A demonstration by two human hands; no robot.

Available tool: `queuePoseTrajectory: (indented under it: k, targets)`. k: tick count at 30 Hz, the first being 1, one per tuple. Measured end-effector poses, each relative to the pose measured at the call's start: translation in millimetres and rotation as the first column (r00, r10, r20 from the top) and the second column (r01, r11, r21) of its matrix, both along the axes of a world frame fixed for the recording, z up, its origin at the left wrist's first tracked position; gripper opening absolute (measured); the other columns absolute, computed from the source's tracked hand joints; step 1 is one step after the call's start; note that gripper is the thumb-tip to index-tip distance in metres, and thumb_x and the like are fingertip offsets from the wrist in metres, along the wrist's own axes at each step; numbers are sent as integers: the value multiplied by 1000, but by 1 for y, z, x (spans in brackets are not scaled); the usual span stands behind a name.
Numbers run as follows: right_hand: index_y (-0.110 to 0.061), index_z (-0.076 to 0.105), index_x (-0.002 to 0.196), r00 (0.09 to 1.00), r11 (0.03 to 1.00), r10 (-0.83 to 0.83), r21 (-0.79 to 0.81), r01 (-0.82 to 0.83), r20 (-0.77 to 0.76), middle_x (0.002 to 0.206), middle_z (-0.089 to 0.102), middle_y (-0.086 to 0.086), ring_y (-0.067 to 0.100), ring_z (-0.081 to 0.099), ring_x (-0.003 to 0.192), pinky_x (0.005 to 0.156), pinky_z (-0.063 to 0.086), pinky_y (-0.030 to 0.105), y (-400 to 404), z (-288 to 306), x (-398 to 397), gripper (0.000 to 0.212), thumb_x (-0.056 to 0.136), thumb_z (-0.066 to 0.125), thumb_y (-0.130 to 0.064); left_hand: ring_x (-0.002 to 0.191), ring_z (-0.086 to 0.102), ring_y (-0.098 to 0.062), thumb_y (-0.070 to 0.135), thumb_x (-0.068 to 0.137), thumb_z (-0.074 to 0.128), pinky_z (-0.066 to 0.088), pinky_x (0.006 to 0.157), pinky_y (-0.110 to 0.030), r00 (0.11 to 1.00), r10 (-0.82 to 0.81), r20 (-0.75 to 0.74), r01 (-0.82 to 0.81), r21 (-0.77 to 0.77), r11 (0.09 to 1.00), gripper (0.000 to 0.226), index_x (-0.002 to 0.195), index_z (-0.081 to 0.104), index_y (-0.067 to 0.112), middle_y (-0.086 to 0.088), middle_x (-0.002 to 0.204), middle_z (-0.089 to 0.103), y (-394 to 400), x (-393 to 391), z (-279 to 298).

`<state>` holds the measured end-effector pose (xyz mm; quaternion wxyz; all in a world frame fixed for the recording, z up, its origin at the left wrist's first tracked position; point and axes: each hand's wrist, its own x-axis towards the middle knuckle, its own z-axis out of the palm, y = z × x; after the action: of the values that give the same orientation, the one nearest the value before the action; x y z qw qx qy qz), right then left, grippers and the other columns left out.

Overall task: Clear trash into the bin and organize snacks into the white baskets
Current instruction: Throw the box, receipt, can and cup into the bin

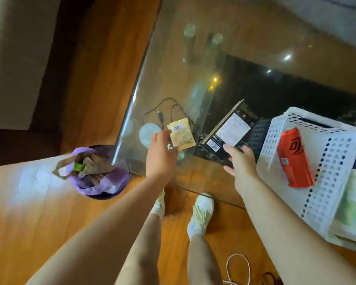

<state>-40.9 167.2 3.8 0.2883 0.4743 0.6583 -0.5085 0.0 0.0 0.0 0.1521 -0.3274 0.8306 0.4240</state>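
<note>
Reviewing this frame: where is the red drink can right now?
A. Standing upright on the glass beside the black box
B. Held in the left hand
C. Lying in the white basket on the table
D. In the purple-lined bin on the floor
C: the red can lies on its side inside the white basket, while the left hand holds a beige snack packet instead.
</note>
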Motion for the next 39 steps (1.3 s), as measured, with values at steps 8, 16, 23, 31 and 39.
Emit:
queuePoseTrajectory:
  k: [8, 16, 23, 31, 39]
  targets:
    - [-24, 28, 133, 999, 989, -31, 146, 26, 35, 131, 37, 8, 19, 44, 100, 84, 53, 42, -15, -25, -14, 93, 60, 85, -30, 122, 36, -28, 21, 74, 75, 41, 94, -34, 861, -495, 116, 505, -310, 806, 67, 130, 41, 13, -10, 136, 35, -12, -54, -24]
    - [-21, 37, 121, 994, 986, 41, 159, -58, 106, 111, 32, 1, 14, 41, 81, 77, 54, 35, -14, -32, -13, 81, 57, 87, -29, 109, 42, -27, 33, 75, 73, 39, 87, -35, 802, -562, 200, 596, -333, 731, 45, 108, 56, 8, -9, 121, 43, -12, -57, -28]
    - [-21, 36, 107, 991, 978, 130, 167, -124, -21, 117, 53, 5, 14, 53, 95, 64, 46, 23, -21, -33, -15, 68, 60, 85, -24, 74, 50, -22, 26, 86, 62, 35, 52, -27, 925, -371, 78, 378, -127, 917, 19, 90, 47, 15, -6, 89, 59, -19, -28, -20]
    - [-27, 24, 133, 952, 949, 305, 92, -301, -27, 129, 51, 3, 21, 53, 114, 76, 50, 29, -49, -10, 11, 86, 68, 81, -16, 69, 71, -8, 16, 79, 71, 56, 56, -22, 854, 480, 199, -514, 466, 720, 14, 85, 60, 21, 5, 77, 71, -74, 55, 8]
    - [-36, 36, 108, 735, 724, 667, -127, -678, -120, 91, 56, -21, -8, 56, 78, 53, 45, 5, -134, 10, 82, 60, 74, 66, 2, 87, 66, -16, 10, 89, 55, 53, 65, -23, 468, 828, 309, -858, 383, 342, 12, 92, 63, 18, -4, 93, 68, -150, 152, 4]
